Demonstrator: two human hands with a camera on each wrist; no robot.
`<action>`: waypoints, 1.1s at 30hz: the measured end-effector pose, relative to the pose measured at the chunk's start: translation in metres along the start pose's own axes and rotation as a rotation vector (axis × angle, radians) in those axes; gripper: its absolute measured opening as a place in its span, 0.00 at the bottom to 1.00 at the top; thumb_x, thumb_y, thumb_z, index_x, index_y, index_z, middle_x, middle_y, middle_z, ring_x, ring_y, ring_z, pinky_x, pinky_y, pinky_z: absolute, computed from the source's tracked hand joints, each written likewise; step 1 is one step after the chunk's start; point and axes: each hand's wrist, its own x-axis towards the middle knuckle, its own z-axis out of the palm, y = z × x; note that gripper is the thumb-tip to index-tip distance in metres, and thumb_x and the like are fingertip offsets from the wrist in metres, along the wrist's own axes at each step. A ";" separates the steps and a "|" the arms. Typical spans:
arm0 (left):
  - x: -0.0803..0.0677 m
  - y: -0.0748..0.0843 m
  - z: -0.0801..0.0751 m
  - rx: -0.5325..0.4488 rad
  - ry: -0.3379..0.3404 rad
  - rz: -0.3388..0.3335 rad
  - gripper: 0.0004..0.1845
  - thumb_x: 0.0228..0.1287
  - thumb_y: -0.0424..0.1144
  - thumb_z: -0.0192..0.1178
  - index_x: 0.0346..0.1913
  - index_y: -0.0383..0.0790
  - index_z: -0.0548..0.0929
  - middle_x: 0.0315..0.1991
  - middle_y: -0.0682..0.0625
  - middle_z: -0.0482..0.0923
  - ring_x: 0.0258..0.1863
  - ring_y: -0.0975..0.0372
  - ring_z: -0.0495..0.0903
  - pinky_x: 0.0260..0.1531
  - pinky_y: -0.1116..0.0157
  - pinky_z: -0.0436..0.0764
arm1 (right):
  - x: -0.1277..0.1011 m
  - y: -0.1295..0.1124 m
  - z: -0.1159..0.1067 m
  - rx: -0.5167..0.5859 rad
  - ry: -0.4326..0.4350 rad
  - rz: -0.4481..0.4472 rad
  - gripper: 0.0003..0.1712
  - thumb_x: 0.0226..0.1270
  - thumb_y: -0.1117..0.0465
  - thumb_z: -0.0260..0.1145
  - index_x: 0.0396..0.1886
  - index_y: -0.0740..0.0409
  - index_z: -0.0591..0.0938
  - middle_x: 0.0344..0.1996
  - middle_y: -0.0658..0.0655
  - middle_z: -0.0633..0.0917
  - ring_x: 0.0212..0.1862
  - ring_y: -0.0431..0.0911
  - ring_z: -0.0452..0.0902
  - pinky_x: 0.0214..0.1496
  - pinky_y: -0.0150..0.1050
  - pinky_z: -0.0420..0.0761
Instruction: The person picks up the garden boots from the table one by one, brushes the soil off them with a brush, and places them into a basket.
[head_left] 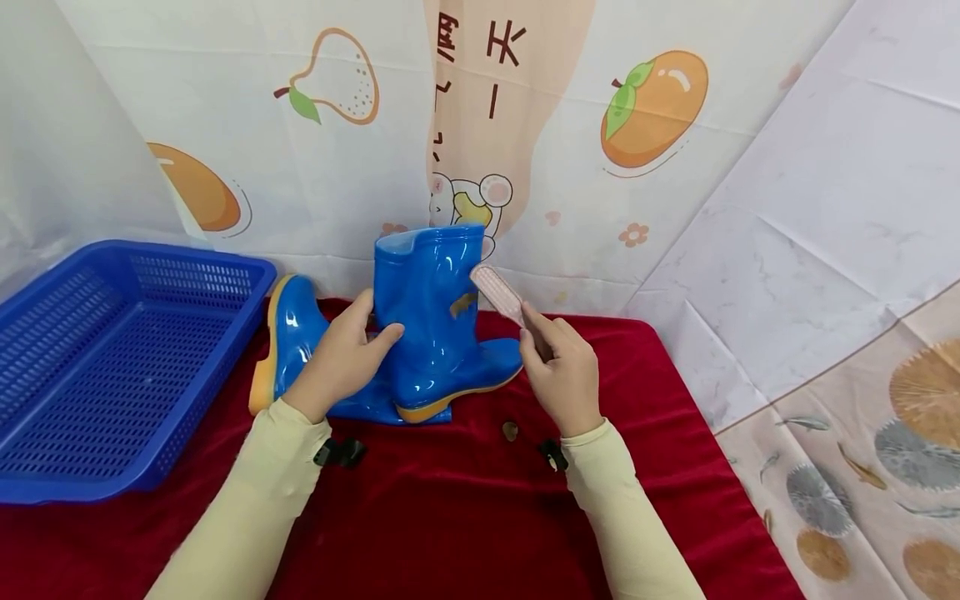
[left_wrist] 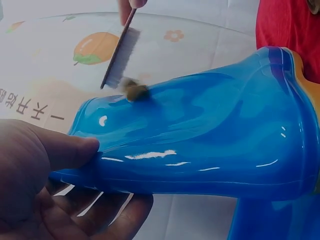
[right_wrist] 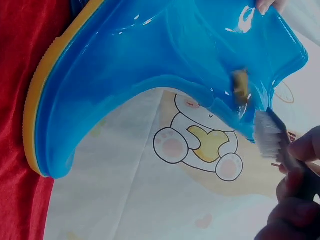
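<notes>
A glossy blue rain boot (head_left: 431, 317) with a yellow sole stands upright, toe to the right. My left hand (head_left: 341, 354) grips its shaft from the left; in the left wrist view the thumb (left_wrist: 80, 152) lies on one side and the fingers curl under the other. A brown patch (head_left: 463, 305) marks the shaft. My right hand (head_left: 564, 367) holds a brush (head_left: 497, 293) by its handle. The brush's white bristles (right_wrist: 267, 135) are close beside the shaft near the brown patch. A second blue boot (head_left: 296, 321) lies on its side behind, partly hidden.
A blue plastic basket (head_left: 258, 271) with slotted walls stands at the left. A small brown lump (head_left: 510, 431) lies on the red cloth (head_left: 450, 517) before the boot. Behind hangs a white curtain (head_left: 247, 50) printed with fruit; a patterned cloth (head_left: 840, 450) is at the right.
</notes>
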 end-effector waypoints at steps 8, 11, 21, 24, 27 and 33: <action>0.001 0.000 0.000 0.006 0.019 0.007 0.29 0.81 0.46 0.54 0.76 0.38 0.61 0.71 0.36 0.71 0.65 0.39 0.76 0.59 0.36 0.77 | -0.002 -0.005 0.001 -0.038 -0.204 0.022 0.19 0.68 0.61 0.70 0.58 0.51 0.88 0.18 0.46 0.72 0.21 0.38 0.62 0.20 0.35 0.66; 0.001 -0.001 0.000 0.013 0.027 0.002 0.30 0.81 0.46 0.54 0.76 0.38 0.60 0.71 0.36 0.71 0.65 0.38 0.76 0.59 0.35 0.77 | -0.002 -0.006 0.001 -0.042 -0.243 0.040 0.19 0.67 0.61 0.70 0.58 0.52 0.88 0.19 0.46 0.73 0.22 0.38 0.63 0.20 0.35 0.68; 0.003 0.000 0.001 0.014 0.027 -0.002 0.28 0.79 0.47 0.56 0.73 0.38 0.63 0.67 0.36 0.74 0.61 0.40 0.79 0.57 0.36 0.78 | -0.005 -0.008 0.002 -0.011 -0.440 0.034 0.21 0.72 0.58 0.69 0.63 0.53 0.85 0.24 0.46 0.77 0.26 0.38 0.68 0.25 0.33 0.73; 0.003 0.000 0.001 0.025 0.038 -0.008 0.29 0.80 0.47 0.56 0.73 0.37 0.62 0.68 0.35 0.73 0.63 0.38 0.77 0.58 0.35 0.77 | -0.003 -0.007 -0.004 -0.031 -0.565 0.136 0.16 0.73 0.58 0.69 0.57 0.53 0.88 0.20 0.44 0.75 0.24 0.38 0.67 0.24 0.34 0.70; 0.003 -0.001 0.000 0.033 0.044 -0.018 0.30 0.80 0.48 0.55 0.74 0.36 0.61 0.69 0.34 0.72 0.63 0.38 0.76 0.58 0.34 0.77 | -0.002 -0.006 -0.008 -0.033 -0.617 0.180 0.06 0.73 0.58 0.67 0.43 0.52 0.89 0.16 0.44 0.72 0.20 0.38 0.65 0.22 0.35 0.67; 0.001 -0.001 0.002 -0.007 -0.012 0.049 0.29 0.79 0.45 0.57 0.76 0.40 0.62 0.69 0.38 0.73 0.64 0.41 0.77 0.60 0.38 0.77 | -0.002 -0.008 -0.005 0.003 -0.481 0.036 0.10 0.75 0.57 0.67 0.50 0.53 0.88 0.26 0.47 0.81 0.26 0.38 0.71 0.28 0.35 0.75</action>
